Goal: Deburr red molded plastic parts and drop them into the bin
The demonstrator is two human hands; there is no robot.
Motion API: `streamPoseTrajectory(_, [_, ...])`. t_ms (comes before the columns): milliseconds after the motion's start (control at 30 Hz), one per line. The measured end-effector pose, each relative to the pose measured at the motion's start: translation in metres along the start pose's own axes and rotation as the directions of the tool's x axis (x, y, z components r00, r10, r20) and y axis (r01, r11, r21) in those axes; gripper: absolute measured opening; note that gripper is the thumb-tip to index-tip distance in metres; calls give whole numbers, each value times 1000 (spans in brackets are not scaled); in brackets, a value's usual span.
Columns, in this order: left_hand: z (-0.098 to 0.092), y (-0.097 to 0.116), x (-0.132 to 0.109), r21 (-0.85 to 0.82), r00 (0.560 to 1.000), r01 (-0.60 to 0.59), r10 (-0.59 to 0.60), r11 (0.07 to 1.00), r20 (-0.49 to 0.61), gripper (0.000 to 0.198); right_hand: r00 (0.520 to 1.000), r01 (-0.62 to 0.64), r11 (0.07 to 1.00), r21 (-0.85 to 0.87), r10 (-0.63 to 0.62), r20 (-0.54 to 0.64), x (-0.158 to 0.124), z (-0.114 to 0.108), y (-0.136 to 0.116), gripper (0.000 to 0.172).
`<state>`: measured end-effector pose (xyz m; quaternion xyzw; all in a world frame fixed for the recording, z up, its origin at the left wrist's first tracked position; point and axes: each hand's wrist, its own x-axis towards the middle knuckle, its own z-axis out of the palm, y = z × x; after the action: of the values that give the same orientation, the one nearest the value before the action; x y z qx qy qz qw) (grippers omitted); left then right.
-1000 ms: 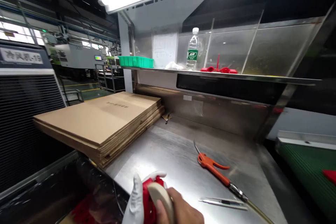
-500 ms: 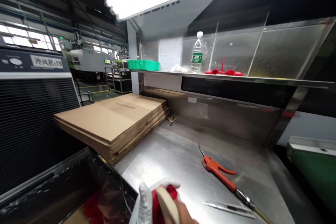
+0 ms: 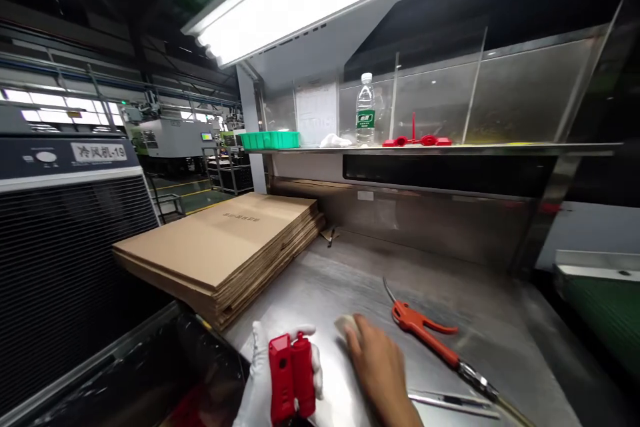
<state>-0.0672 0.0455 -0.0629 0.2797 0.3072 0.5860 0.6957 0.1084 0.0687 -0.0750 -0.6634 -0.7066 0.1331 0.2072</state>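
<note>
My left hand, in a white glove, is wrapped round a red moulded plastic part with a dark round hole and a cylindrical section on its right. The part stands upright near the front of the metal bench. To the right is my bare right hand, slightly blurred, its fingers closed on a cream-coloured flat piece whose kind I cannot make out. A gap separates this piece from the red part. Right of that hand lies an orange air blow gun. A thin silver tool lies partly behind my right wrist.
Stacked flat cardboard covers the bench's left side. Below it, a bin lined with black plastic holds red pieces. The shelf carries a green tray, a water bottle and red parts.
My right hand, with the cream piece, has moved right, away from the red part. The red part is now plainly visible in my left hand. The view has shifted slightly.
</note>
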Motion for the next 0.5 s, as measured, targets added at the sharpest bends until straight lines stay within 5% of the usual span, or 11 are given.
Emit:
streamPoseTrajectory(100, [-1, -3, 10, -54, 998, 57, -57, 997, 9, 72, 995, 67, 994, -91, -60, 77, 35, -16, 29, 33])
streamPoseTrajectory(267, [9, -5, 18, -202, 993, 117, -118, 972, 6, 53, 986, -86, 962, -260, 119, 114, 41, -72, 129, 70])
streamPoseTrajectory(367, [22, 2, 16, -315, 977, 160, -196, 935, -87, 45, 972, -90, 960, -266, 142, 184, 38, -85, 173, 59])
streamPoseTrajectory(500, [37, 14, 16, -479, 968, 170, -238, 861, -84, 49, 994, -17, 960, -281, 47, 101, 37, -81, 179, 34])
